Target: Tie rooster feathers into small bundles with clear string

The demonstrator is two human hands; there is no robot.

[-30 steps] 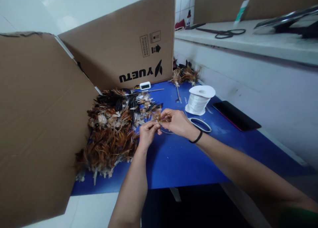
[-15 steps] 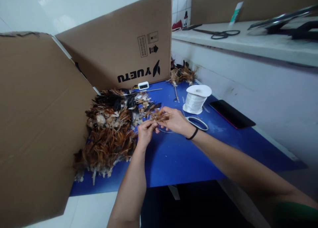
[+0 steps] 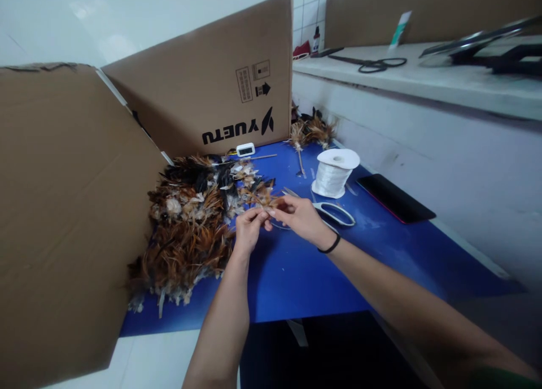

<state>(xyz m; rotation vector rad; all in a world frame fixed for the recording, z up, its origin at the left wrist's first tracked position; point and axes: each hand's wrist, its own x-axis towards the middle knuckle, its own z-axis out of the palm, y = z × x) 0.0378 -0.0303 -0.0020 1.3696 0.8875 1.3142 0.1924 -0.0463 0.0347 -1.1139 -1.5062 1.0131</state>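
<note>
A small bunch of brown feathers (image 3: 265, 201) is between the two hands, above the blue table (image 3: 292, 293), with its tips pointing away from the person. The left hand (image 3: 249, 231) pinches the lower end of the bunch narrowly, between thumb and finger. The right hand (image 3: 302, 219) has its fingers bent close and also holds the bunch, just beside the left fingertips; the exact contact is too small to see. A black band (image 3: 329, 244) is around the right wrist.

Near the right hand lie scissors (image 3: 352, 218) with a pale handle, partly hidden by this hand. Behind them the white spool (image 3: 335, 181) stands upright, and to its right lies a black phone (image 3: 396, 198). To the left of the hands there is a large pile of feathers (image 3: 186, 242), brown, black and whitish. A small white device (image 3: 245, 149) is behind this pile, near the cardboard (image 3: 203, 90). More feathers (image 3: 313, 130) lie at the far corner.
</note>
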